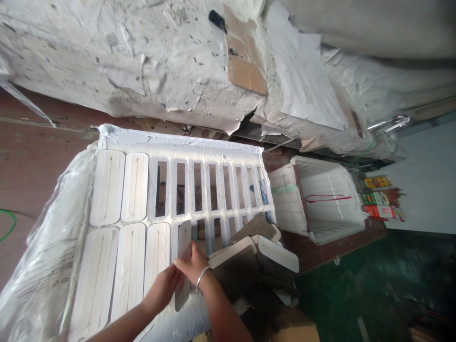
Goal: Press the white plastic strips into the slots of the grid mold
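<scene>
A rounded rectangular panel [184,237], pale grey and tilted on its edge, is between my hands over the front row of a white slotted frame [171,151]. My right hand [194,262], with a silver bangle at the wrist, is closed around its right side. Fingers pinched together, my left hand [162,287] meets the panel's left edge close to my right thumb. To the left, similar white panels [131,266] with a thin line down the middle cover several slots. Open slots [181,187] continue to the right. Loose panels [238,256] lie piled beside my right forearm.
Beyond the frame runs a bench under dusty white sheeting [171,61], with a piece of cardboard [245,57] on it. A white plastic crate [331,199] with a red cord stands at the right. Crumpled clear plastic [39,266] hangs along the frame's left side.
</scene>
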A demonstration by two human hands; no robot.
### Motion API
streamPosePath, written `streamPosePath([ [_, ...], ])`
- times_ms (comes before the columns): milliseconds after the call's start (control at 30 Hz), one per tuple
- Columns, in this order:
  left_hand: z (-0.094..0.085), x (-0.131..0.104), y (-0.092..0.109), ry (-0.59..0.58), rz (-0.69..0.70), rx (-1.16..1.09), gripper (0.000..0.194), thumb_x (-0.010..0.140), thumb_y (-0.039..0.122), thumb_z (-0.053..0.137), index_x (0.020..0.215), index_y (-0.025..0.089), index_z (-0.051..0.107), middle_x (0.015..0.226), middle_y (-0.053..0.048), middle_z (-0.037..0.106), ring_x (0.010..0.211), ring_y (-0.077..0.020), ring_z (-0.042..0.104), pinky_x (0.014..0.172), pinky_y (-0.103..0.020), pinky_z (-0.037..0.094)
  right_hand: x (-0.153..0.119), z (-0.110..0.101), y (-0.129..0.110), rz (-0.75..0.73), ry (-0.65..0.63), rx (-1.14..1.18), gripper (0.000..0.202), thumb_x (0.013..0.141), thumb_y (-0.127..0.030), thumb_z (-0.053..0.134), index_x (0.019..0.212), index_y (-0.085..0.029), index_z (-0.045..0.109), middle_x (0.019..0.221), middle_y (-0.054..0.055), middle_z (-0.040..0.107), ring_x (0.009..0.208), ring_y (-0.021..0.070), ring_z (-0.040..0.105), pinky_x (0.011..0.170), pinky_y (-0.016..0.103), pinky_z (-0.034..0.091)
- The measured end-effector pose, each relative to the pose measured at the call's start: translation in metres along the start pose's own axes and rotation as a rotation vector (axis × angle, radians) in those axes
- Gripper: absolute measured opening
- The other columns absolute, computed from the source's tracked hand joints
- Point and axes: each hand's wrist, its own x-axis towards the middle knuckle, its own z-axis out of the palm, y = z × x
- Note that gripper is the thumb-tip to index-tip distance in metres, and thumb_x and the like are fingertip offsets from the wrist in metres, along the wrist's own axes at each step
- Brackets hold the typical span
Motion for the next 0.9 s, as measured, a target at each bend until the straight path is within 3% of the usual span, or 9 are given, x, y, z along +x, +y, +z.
streamPosePath([
  [100, -0.01, 0.02, -0.011, -0.096, -0.204, 0.061, 0.043, 0.089, 0.053, 0.035, 0.082, 0.015, 0.055, 0.08, -0.012, 0.067, 0.077, -0.0245, 0.066, 0.065, -0.035, 0.055, 0.018, 0.005, 0.003, 0.064, 0.038, -0.129, 0.072, 0.065, -0.042, 0.078, 0.126, -0.013, 0.053, 0.118, 0.015, 0.067, 0.109, 0.028, 0.064, 0.094, 0.037, 0.05],
  [167, -0.018, 0.029, -0.018, -0.139, -0.292, 0.103, 0.04, 0.09, 0.049, 0.035, 0.076, 0.016, 0.052, 0.067, -0.01, 0.064, 0.061, -0.0223, 0.065, 0.052, -0.031, 0.051, 0.023, 0.006, 0.007, 0.084, 0.029, -0.247, 0.061, 0.074, -0.039, 0.074, 0.126, -0.012, 0.054, 0.117, 0.015, 0.068, 0.108, 0.0247, 0.065, 0.092, 0.032, 0.049],
  [233, -0.024, 0.034, -0.021, -0.156, -0.329, 0.161, 0.04, 0.091, 0.047, 0.035, 0.068, 0.017, 0.048, 0.057, -0.007, 0.059, 0.047, -0.0195, 0.059, 0.042, -0.028, 0.044, 0.026, 0.005, 0.011, 0.11, -0.005, -0.351, 0.038, 0.082, -0.029, 0.066, 0.116, -0.012, 0.061, 0.11, 0.014, 0.071, 0.102, 0.0226, 0.067, 0.086, 0.029, 0.049],
  [333, -0.029, 0.04, -0.016, -0.175, -0.347, 0.258, 0.041, 0.091, 0.046, 0.039, 0.063, 0.017, 0.046, 0.051, -0.005, 0.055, 0.038, -0.016, 0.052, 0.038, -0.026, 0.036, 0.032, 0.003, 0.016, 0.121, -0.018, -0.424, 0.022, 0.084, -0.021, 0.063, 0.103, -0.012, 0.068, 0.103, 0.015, 0.073, 0.097, 0.0239, 0.068, 0.081, 0.03, 0.047],
  [467, -0.032, 0.039, -0.003, -0.156, -0.336, 0.41, 0.043, 0.09, 0.049, 0.044, 0.061, 0.017, 0.048, 0.053, -0.006, 0.056, 0.038, -0.0155, 0.051, 0.041, -0.027, 0.039, 0.04, 0.0, 0.02, 0.1, -0.028, -0.475, 0.016, 0.084, -0.023, 0.064, 0.095, -0.015, 0.072, 0.1, 0.012, 0.075, 0.092, 0.0209, 0.068, 0.076, 0.027, 0.045],
  [633, -0.049, 0.032, 0.011, -0.025, -0.076, 0.655, 0.043, 0.093, 0.05, 0.039, 0.069, 0.018, 0.055, 0.071, -0.01, 0.063, 0.065, -0.0219, 0.06, 0.062, -0.033, 0.044, 0.042, -0.002, 0.02, 0.069, -0.044, -0.524, 0.017, 0.083, -0.026, 0.066, 0.096, -0.016, 0.073, 0.1, 0.011, 0.075, 0.093, 0.0202, 0.068, 0.076, 0.027, 0.046],
  [800, -0.069, 0.04, 0.009, 0.204, 0.47, 0.984, 0.044, 0.098, 0.039, 0.036, 0.116, 0.011, 0.064, 0.111, -0.016, 0.067, 0.1, -0.0274, 0.06, 0.079, -0.037, 0.049, 0.039, -0.007, 0.012, 0.075, -0.093, -0.584, 0.024, 0.085, -0.03, 0.064, 0.1, -0.014, 0.074, 0.105, 0.016, 0.074, 0.099, 0.0261, 0.069, 0.082, 0.032, 0.05],
  [900, -0.067, 0.05, 0.004, 0.165, 0.665, 1.183, 0.053, 0.092, 0.037, 0.055, 0.137, 0.01, 0.053, 0.144, -0.016, 0.05, 0.133, -0.033, 0.044, 0.107, -0.05, 0.039, 0.041, -0.008, 0.009, 0.082, -0.126, -0.618, 0.026, 0.086, -0.03, 0.064, 0.1, -0.012, 0.075, 0.107, 0.019, 0.073, 0.104, 0.0293, 0.069, 0.087, 0.036, 0.051],
])
